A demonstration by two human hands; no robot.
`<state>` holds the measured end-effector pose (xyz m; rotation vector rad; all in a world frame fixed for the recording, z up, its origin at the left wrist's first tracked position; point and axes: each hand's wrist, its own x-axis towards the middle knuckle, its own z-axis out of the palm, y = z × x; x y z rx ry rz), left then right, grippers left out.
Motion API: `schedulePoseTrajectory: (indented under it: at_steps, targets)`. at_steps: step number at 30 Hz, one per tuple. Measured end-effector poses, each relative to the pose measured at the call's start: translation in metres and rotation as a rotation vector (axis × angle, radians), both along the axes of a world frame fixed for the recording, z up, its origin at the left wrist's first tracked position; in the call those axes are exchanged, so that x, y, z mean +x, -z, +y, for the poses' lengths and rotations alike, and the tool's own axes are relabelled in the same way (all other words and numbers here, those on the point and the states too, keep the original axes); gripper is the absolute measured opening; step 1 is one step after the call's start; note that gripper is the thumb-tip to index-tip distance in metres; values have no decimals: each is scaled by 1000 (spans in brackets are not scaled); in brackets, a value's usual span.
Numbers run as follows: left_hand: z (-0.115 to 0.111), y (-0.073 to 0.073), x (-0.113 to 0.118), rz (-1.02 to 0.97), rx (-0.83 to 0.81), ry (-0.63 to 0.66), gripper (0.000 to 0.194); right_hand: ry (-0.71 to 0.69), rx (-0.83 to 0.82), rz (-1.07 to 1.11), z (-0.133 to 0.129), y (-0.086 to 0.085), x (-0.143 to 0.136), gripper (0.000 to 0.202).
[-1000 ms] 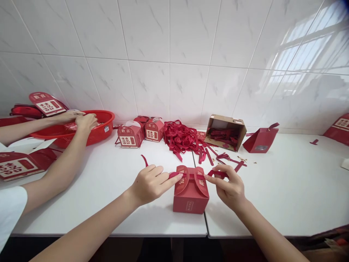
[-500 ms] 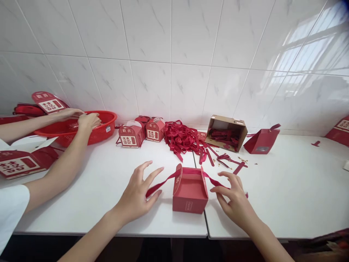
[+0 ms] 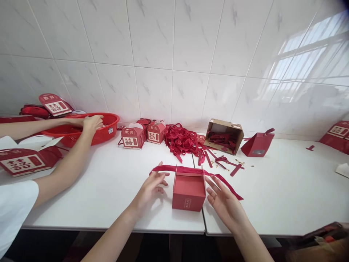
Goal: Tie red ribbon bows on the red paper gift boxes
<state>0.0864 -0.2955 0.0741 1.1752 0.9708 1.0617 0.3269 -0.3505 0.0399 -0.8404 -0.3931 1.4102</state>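
Note:
A red gift box [image 3: 188,193] stands upright in front of me with its two side flaps raised. A red ribbon [image 3: 188,169] runs through the flaps and sticks out on both sides. My left hand [image 3: 149,191] is left of the box, fingers apart; a fingertip overlaps the ribbon's left end, and I cannot tell whether it touches. To the box's right is my right hand [image 3: 225,203], open with the palm facing the box. The ribbon's right end passes behind its fingertips and hangs over beyond the hand.
At left, another person's hands [image 3: 91,122] work in a red basket [image 3: 111,136]. Small printed boxes [image 3: 132,138], a ribbon pile [image 3: 180,140], a cardboard box [image 3: 236,140] of red strips and a red pouch-shaped box [image 3: 257,145] line the wall. A table seam [image 3: 203,218] runs beside my box.
Both hands have shifted inward toward the box, and the left has let go of its ribbon end. The ribbon now lies straighter across the flaps, which stand more upright.

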Motion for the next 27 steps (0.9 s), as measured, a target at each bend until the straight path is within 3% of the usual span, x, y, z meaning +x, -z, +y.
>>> schedulePoseTrajectory:
  at_steps: [3,7,10,18,22,27]
  targets:
    - [9,-9,1,-363,-135,-143,24,75,53,275,4,-9,5,28]
    - [17,-31,-1,-434,-8,-245,18,244,205,120,6,-30,15,33]
    - [19,-49,-2,-345,190,-225,22,351,311,-192,8,-49,24,20]
    - [17,-101,13,132,618,-200,26,511,367,-981,15,-117,30,36]
    - [18,-116,25,148,660,-162,26,470,502,-1124,22,-142,19,34]
    - [21,-120,35,66,636,-99,27,284,656,-966,30,-157,2,30]
